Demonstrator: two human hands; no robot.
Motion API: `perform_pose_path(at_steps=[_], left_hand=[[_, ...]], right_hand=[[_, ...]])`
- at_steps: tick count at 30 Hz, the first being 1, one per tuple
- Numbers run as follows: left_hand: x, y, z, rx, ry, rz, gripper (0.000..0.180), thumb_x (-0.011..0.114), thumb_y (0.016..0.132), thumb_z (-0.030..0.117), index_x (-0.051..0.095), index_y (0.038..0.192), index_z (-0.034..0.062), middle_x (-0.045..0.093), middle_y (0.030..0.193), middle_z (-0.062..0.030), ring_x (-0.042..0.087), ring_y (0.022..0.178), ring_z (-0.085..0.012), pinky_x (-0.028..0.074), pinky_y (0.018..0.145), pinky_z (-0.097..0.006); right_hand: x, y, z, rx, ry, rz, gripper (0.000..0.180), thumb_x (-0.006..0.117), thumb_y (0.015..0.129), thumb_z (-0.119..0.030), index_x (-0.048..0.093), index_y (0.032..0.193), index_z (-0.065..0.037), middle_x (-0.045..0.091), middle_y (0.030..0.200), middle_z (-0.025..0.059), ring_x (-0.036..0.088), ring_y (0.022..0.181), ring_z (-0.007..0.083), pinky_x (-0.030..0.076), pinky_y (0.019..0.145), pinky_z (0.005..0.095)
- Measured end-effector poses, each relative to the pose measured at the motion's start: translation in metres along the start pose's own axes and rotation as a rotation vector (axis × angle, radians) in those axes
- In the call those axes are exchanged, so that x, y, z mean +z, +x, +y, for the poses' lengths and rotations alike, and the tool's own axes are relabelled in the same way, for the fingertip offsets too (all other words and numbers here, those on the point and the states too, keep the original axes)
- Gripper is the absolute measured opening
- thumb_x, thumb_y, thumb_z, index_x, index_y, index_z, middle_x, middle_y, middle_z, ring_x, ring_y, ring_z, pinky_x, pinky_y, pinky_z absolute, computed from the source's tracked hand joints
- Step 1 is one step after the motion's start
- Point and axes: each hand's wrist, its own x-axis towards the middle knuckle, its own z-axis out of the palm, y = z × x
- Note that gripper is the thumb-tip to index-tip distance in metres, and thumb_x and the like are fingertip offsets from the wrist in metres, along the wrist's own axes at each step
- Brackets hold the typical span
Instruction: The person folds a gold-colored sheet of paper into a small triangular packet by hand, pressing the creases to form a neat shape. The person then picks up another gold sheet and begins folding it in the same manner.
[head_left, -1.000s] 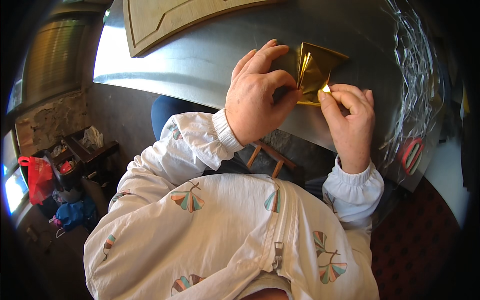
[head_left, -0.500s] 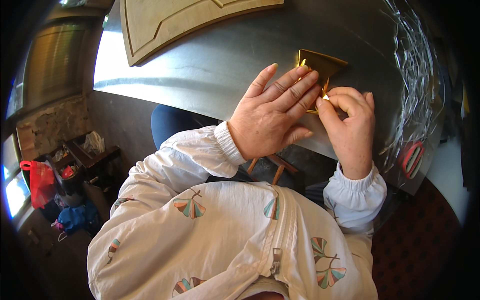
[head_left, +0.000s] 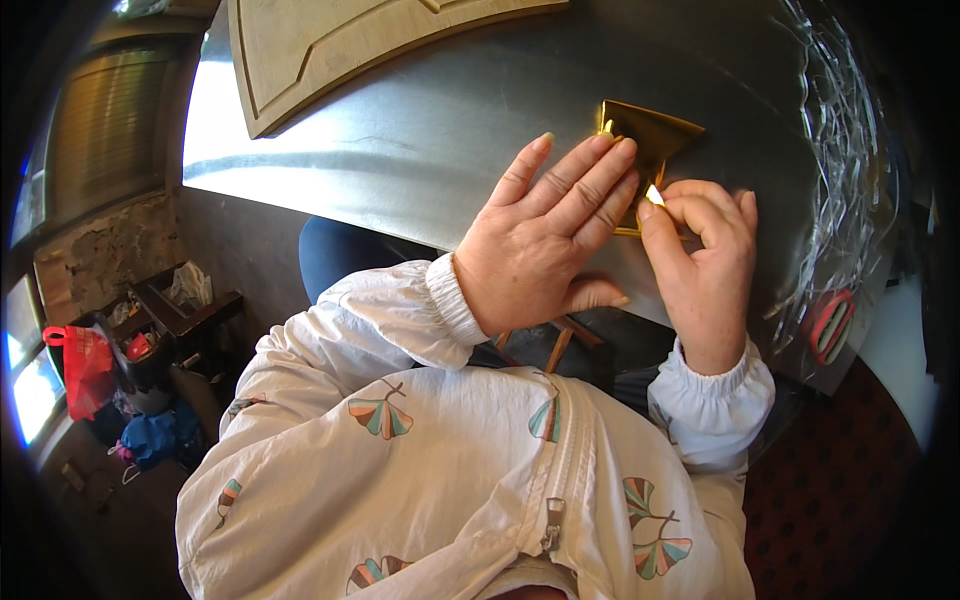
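A shiny gold sheet of foil-like paper (head_left: 655,128), partly folded, lies on the dark metal tabletop (head_left: 430,130). My left hand (head_left: 550,228) rests flat on the sheet's left part, fingers stretched out and thumb apart. Beside it, my right hand (head_left: 705,262) pinches an edge of the gold sheet between thumb and forefinger. A bright glint shows at that pinched spot. The sheet's lower left portion is hidden beneath my left fingers, so I cannot tell its full shape.
A wooden board (head_left: 340,55) with a carved groove lies at the far left. Along the right edge hang crinkled clear plastic strips (head_left: 832,170), near a red-rimmed object (head_left: 830,325). Low at left, a red plastic bag (head_left: 82,368) hangs by a dark cabinet (head_left: 190,320).
The view has shifted slightly. My right hand keeps its pinch on the gold sheet and has moved a little lower, while my left hand stays flat on it.
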Motion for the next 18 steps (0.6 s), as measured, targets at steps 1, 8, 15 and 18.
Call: perform_pose_path(at_steps=[1, 8, 15, 18], left_hand=[[0.0, 0.0, 0.0, -0.009, -0.004, -0.002, 0.091, 0.054, 0.079, 0.068, 0.048, 0.142, 0.0026, 0.037, 0.154, -0.0143, 0.032, 0.145, -0.028, 0.016, 0.119, -0.051], [0.002, 0.0, 0.001, -0.012, 0.02, -0.004, 0.096, 0.052, 0.077, 0.073, 0.047, 0.143, 0.0034, 0.036, 0.155, -0.0145, 0.032, 0.145, -0.0286, 0.015, 0.12, -0.051], [0.001, 0.001, -0.001, -0.001, 0.092, -0.061, 0.111, 0.038, 0.068, 0.094, 0.041, 0.151, 0.0196, 0.035, 0.157, -0.0113, 0.028, 0.147, -0.0306, 0.005, 0.12, -0.051], [0.0, 0.002, 0.0, 0.008, 0.123, -0.054, 0.114, 0.039, 0.064, 0.096, 0.042, 0.15, 0.0204, 0.037, 0.156, -0.0119, 0.029, 0.147, -0.0314, 0.005, 0.12, -0.051]], right_hand=[[0.0, 0.0, 0.0, -0.002, -0.003, -0.001, 0.015, 0.069, 0.084, -0.013, 0.064, 0.074, -0.004, 0.068, 0.086, 0.0051, 0.064, 0.08, 0.024, 0.022, 0.11, 0.0571], [0.0, -0.001, 0.004, -0.027, 0.03, -0.003, 0.013, 0.069, 0.084, -0.013, 0.065, 0.075, -0.004, 0.068, 0.087, 0.0045, 0.064, 0.08, 0.0226, 0.022, 0.11, 0.0569], [0.0, -0.005, 0.012, -0.084, 0.072, 0.02, 0.009, 0.071, 0.083, -0.011, 0.067, 0.081, -0.005, 0.069, 0.091, 0.0036, 0.064, 0.081, 0.021, 0.026, 0.108, 0.0537], [-0.003, -0.01, 0.018, -0.158, 0.043, 0.063, 0.009, 0.072, 0.082, -0.008, 0.067, 0.088, -0.003, 0.069, 0.098, 0.0078, 0.064, 0.085, 0.0235, 0.037, 0.102, 0.0465]])
